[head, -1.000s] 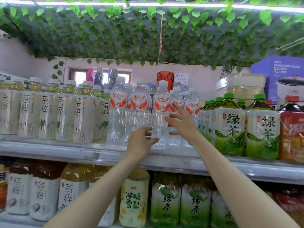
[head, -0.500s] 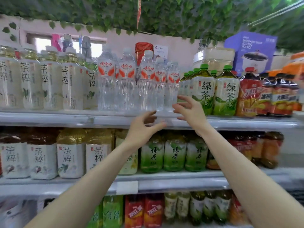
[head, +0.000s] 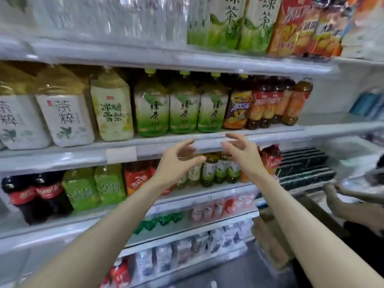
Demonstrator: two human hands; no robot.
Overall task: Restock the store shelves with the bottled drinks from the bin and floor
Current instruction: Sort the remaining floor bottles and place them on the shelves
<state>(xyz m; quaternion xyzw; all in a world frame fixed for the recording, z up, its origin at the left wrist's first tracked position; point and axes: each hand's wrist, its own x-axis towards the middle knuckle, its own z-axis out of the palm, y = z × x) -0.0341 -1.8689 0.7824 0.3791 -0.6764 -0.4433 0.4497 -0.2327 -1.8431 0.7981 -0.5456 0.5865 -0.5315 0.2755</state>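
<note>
Both hands empty, shelf fronts look full

The left hand (head: 176,163) and the right hand (head: 242,154) are in the air in the centre of the frame, just in front of the edge of the middle shelf (head: 62,159). Both are half open. The fingers are loosely curled and face each other with a gap between them. As far as I can see, neither hand has a bottle in it and neither touches the shelf.

All the drinks in view stand on the racks. The water bottles (head: 116,15) fill the upper centre on the top shelf (head: 145,57). Below them the green tea bottles (head: 184,109) stand side by side, with the pale tea bottles (head: 64,113) at their left and the red tea bottles (head: 264,107) at their right. The front rows look closely packed, but I cannot tell how full they are behind.

The bin and any bottles on the floor are not clearly in view. A brown box (head: 270,235) at the lower right is too blurred to say if it holds drinks. At the right edge there is another person's hand (head: 353,204).

My judgement is that much of the stocking is done and the next step is to fetch a new bottle; how many remain I cannot tell
</note>
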